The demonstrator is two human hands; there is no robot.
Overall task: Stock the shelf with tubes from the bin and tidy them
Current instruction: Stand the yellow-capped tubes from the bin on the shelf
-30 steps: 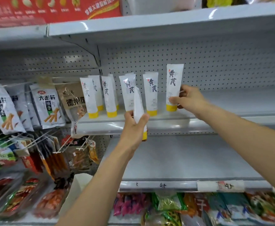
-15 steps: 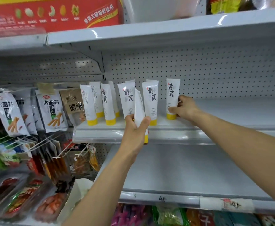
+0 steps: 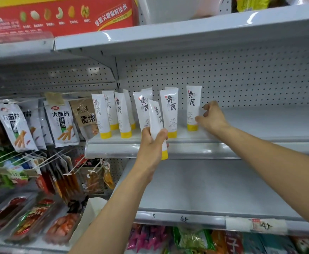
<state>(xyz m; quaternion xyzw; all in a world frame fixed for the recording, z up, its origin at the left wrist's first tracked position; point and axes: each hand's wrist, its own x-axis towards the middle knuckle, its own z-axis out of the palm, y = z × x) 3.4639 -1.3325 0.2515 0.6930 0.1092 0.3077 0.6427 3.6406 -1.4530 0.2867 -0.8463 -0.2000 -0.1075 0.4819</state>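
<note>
Several white tubes with yellow caps (image 3: 169, 112) stand cap-down in a row on the left part of the middle shelf (image 3: 241, 145). The rightmost tube (image 3: 193, 107) stands upright and a little apart from the others. My right hand (image 3: 212, 119) is just to its right with fingers loosely curled; the thumb tip touches the tube's side and the other fingers are off it. My left hand (image 3: 152, 142) grips one more tube (image 3: 156, 120) by its lower half, cap down, in front of the shelf's edge.
The shelf stretches bare to the right of the tubes, and so does the lower shelf (image 3: 214, 186). Snack packets (image 3: 62, 123) hang on pegs to the left. A red box (image 3: 58, 17) sits on the top shelf. A white container's corner (image 3: 93, 208) shows beneath my left forearm.
My right hand has lowered the rightmost tube onto the shelf and loosened its fingers from it. My left hand has kept its tube in about the same place.
</note>
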